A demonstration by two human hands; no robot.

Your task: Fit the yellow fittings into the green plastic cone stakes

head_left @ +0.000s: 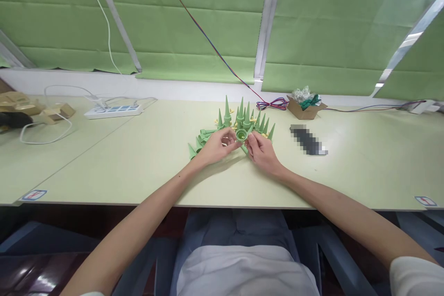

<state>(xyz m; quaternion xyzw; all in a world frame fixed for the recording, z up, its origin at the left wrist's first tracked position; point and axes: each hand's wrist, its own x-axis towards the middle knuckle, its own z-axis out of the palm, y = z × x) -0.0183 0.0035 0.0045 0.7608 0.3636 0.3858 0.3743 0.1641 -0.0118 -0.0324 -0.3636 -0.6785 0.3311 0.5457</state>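
Between my two hands is a round green plastic piece, its hollow, ringed end facing me. My left hand has its thumb and fingers curled at the left side of the piece, the thumb touching its lower edge. My right hand pinches the right side, where a small green part shows at the fingertips. Just behind the hands, several green cones stand upright on the table, with small yellow pieces among them. More green cone and tube parts lie to the left, partly hidden by my left hand.
On the pale table, a power strip and cardboard pieces lie left. A small box with plastic wrap, coiled wires and a blurred dark object are right of the cones.
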